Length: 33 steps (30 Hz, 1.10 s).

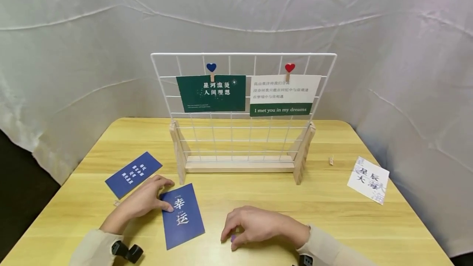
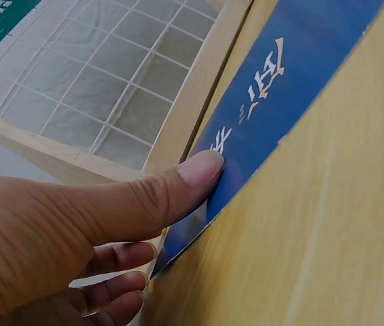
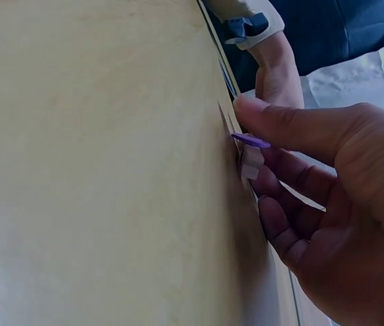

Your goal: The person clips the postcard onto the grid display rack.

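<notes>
My left hand [image 1: 148, 196] lies by the left edge of a dark blue card [image 1: 188, 233] with white characters. Its thumb presses on the card's face, while the other fingers reach past the card's upper left corner. In the right wrist view, a small wooden clothespin [image 3: 251, 163] with a purple top [image 3: 251, 140] sits between the thumb and curled fingers of my right hand [image 3: 355, 170], close over the table. From the head view, only a bit of purple shows under the right hand [image 1: 255, 225].
A white wire grid [image 1: 244, 128] on a wooden stand [image 1: 240, 167] holds a green card [image 1: 196, 97] and a white-and-green card [image 1: 281, 91], clipped with heart clothespins. Another blue card [image 1: 134, 175] lies left, a white card [image 1: 367, 180] right, with a small clothespin [image 1: 331, 160] near it.
</notes>
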Tool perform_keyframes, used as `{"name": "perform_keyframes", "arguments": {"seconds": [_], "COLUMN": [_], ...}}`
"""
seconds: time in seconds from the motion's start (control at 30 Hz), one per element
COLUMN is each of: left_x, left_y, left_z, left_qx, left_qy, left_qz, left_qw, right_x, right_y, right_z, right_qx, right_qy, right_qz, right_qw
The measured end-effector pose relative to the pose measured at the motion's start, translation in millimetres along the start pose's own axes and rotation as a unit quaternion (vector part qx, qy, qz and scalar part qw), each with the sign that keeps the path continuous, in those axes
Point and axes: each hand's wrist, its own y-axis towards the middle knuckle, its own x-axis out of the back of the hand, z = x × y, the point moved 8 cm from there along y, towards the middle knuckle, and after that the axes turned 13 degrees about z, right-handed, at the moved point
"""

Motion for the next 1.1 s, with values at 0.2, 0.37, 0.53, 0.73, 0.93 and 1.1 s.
{"name": "perform_keyframes", "arguments": {"seconds": [0.2,0.37,0.53,0.73,0.93,1.1], "left_x": [1.9,1.2,0.2,-1.2,-3.1,0.0], "left_y": [-1.2,-0.1,1.0,1.3,-1.7,-3.8], "left_z": [0.1,-1.9,-3.5,-4.5,-2.6,-3.5], "left_qx": [0.021,0.025,0.019,0.014,0.018,0.021], "left_qy": [-0.008,-0.013,-0.012,-0.016,-0.017,-0.001], "left_qz": [0.004,0.009,0.01,0.007,0.007,-0.005], "left_qw": [0.9997,0.9996,0.9997,0.9998,0.9997,0.9998], "right_x": [0.5,0.3,-0.6,0.4,1.2,3.6], "right_y": [2.5,1.9,0.3,-3.0,-9.7,-13.9], "right_z": [0.2,-0.4,-0.1,0.0,-5.2,-8.5], "right_qx": [-0.014,-0.016,-0.012,-0.021,-0.039,-0.047], "right_qy": [-0.002,-0.01,-0.026,-0.024,-0.006,0.012], "right_qz": [0.002,0.003,0.008,0.01,0.007,0.004], "right_qw": [1.0,1.0,1.0,0.999,0.999,0.999]}}
